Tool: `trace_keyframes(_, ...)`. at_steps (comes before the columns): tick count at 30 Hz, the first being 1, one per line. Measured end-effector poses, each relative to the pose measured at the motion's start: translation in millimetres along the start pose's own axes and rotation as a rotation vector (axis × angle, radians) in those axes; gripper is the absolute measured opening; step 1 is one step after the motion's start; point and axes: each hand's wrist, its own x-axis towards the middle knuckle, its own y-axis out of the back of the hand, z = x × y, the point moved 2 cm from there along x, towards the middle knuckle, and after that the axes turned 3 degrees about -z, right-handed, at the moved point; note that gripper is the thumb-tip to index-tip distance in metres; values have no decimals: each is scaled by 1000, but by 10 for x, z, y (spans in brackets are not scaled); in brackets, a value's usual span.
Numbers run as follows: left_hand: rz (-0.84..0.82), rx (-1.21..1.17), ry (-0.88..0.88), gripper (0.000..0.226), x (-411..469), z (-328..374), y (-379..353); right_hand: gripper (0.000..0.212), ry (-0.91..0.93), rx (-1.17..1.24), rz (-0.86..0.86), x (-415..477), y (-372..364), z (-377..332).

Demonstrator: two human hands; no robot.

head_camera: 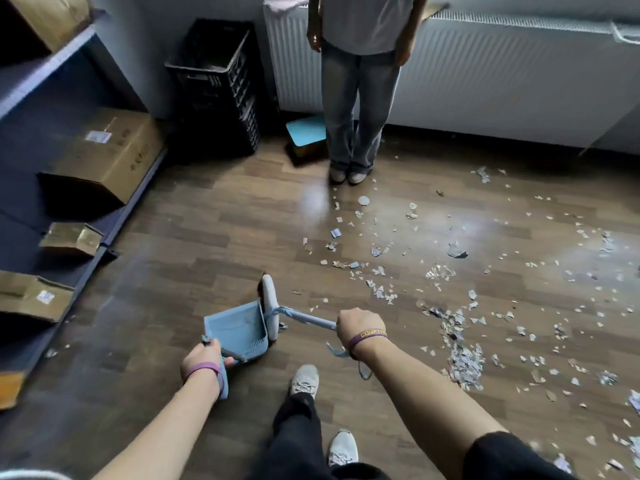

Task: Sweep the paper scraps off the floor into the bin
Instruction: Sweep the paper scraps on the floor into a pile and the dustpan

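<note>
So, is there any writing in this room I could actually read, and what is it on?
"COUPTR", the rest curving out of sight: yellow letters on the purple wristband below the right hand.
On the large cardboard box, the white sticker and the dark side print are too blurred to read.
On the lower box, the label is too blurred to read.

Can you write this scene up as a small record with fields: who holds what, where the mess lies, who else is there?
left hand: grips the dustpan handle
right hand: grips the broom handle
broom head: close beside the dustpan
paper scraps: strewn over the floor on the right, none seen in the dustpan
bystander: standing by the radiator
</note>
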Motion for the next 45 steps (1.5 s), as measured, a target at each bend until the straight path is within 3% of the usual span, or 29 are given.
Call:
trace_keyframes(7, -43, 22, 52, 17, 511, 370, 47, 34, 30, 147, -205, 716, 58, -425)
trace_keyframes(12, -160, 53, 66, 24, 590, 499, -296, 45, -36, -36, -171, 835, 63, -167)
trace_keyframes(25, -467, 336, -24, 33, -589, 194, -2371, 40, -463, 39, -135, 4, -235, 2587)
trace_keyframes(33, -511, 414, -63, 34, -1704, -340, -3452, 37, -674, 48, -120, -783, -392, 4382)
trace_keyframes(38, -528, 427, -71, 34, -2082, -599, -3738, 35, -642, -24, -34, -1052, -402, 4844)
trace_keyframes(45, -528, 452, -57, 36, -2167, -812, -3658, 30, -568, 2, 34, -1307, -612, 4792)
